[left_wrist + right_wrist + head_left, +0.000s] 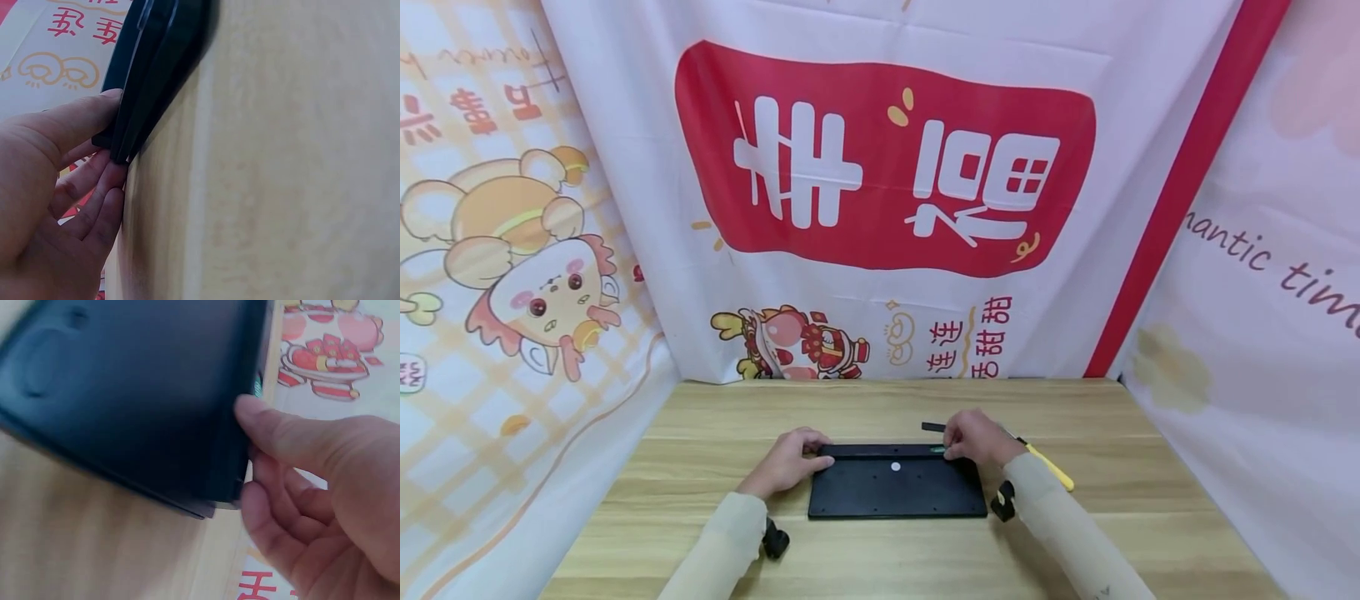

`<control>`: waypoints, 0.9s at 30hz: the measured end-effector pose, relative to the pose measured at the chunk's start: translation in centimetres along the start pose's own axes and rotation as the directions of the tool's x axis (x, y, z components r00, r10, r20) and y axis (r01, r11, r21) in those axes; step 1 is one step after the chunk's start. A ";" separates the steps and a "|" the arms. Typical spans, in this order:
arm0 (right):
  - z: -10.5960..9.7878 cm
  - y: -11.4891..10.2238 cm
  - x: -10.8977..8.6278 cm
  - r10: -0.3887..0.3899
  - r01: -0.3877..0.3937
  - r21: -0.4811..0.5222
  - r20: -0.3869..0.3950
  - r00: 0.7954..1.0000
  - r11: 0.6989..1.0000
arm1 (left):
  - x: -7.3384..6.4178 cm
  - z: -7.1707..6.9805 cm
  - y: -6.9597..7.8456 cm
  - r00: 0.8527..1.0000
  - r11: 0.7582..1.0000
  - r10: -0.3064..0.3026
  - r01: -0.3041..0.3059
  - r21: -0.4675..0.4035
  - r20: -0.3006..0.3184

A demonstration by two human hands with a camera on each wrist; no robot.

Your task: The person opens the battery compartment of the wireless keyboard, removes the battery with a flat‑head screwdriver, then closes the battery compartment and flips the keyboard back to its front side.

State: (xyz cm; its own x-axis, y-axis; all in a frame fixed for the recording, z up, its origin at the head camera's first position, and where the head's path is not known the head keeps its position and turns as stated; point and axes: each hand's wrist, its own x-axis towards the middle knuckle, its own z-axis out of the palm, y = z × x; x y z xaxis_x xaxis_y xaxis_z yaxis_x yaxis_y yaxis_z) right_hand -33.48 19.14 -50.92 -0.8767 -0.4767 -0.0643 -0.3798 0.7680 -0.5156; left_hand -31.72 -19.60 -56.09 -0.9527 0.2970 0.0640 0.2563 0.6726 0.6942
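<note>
A black keyboard (895, 498) lies face down on the table, its raised bar along the far edge. At its far left corner my left hand (788, 463) grips it, thumb on top and fingers against the side and far edge, as the left wrist view also shows. My right hand (977, 437) holds the raised bar near the far right corner, thumb over the bar (234, 444) and fingers behind it. Just left of the right thumb, a small green piece (937, 450) shows in an opening in the bar. The fingers hide part of that opening.
Beyond the keyboard lies a short black strip (933, 427), partly behind the right hand. A yellow-handled tool (1052, 468), perhaps a screwdriver, rests right of the right wrist. Printed cloth (880, 167) hangs at the wooden table's (880, 562) back and sides.
</note>
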 end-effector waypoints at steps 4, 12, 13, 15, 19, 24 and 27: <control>-1.0 -0.1 0.9 -0.003 0.003 0.004 0.058 0.998 1.000 | 0.0 -0.2 0.0 1.000 1.000 0.010 -0.010 0.005 -0.002; -2.5 -0.7 1.1 0.029 -0.021 -0.057 0.141 0.990 0.998 | -0.2 -0.1 -0.2 1.000 1.000 0.024 -0.024 0.001 0.013; -2.6 -0.8 1.1 0.031 -0.021 -0.072 0.141 0.989 0.997 | -0.3 0.0 -0.2 1.000 1.000 0.023 -0.023 -0.001 0.014; -2.9 -1.0 1.1 0.032 -0.020 -0.092 0.137 0.990 0.996 | -0.3 0.0 -0.3 1.000 1.000 0.023 -0.023 -0.005 0.014; -3.3 -1.8 1.6 0.017 -0.009 -0.068 0.115 0.993 0.998 | -0.5 0.1 -0.4 0.999 1.000 0.028 -0.028 -0.009 0.017; -2.4 -2.8 3.5 -0.020 0.021 -0.040 0.022 1.000 0.999 | -0.4 0.1 -0.5 0.999 0.999 0.039 -0.039 0.002 0.018; -1.3 -3.3 5.0 -0.046 0.043 -0.057 -0.050 0.998 0.997 | -0.2 0.0 -0.7 0.999 0.999 0.048 -0.048 0.005 0.008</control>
State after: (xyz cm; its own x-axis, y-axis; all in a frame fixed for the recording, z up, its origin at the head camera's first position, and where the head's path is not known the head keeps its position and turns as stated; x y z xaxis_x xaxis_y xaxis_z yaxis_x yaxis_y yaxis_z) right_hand -37.03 14.82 -48.42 -0.8720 -0.4894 0.0017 -0.4332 0.7703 -0.4680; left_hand -31.71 -20.09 -56.61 -0.9380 0.3346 0.0912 0.3025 0.6608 0.6870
